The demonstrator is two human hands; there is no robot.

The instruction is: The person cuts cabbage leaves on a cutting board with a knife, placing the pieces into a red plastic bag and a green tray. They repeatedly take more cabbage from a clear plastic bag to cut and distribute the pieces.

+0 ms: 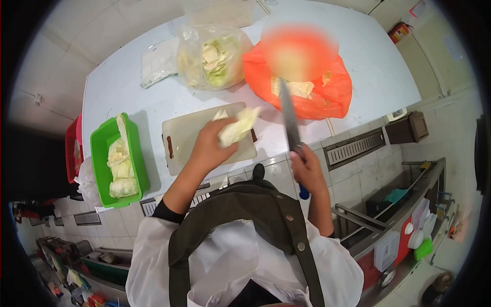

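My left hand (215, 142) is closed round a pale cabbage piece (240, 127), held over the right part of a white cutting board (186, 128). Another bit of cabbage (220, 115) shows just behind those fingers. In my right hand (308, 169) is a large knife (291, 120), its blade pointing away from me and its blue handle end showing below the fist. Beyond the blade tip stands an orange plastic bag (335, 97) with cabbage pieces (302, 90) inside; its upper part is blurred.
A green basket (139, 171) with cabbage stands at the table's left. Behind the board sit a clear bag (189, 66) of cabbage leaves and a flat plastic packet (157, 61). The white table (378, 77) has its near edge close to my body.
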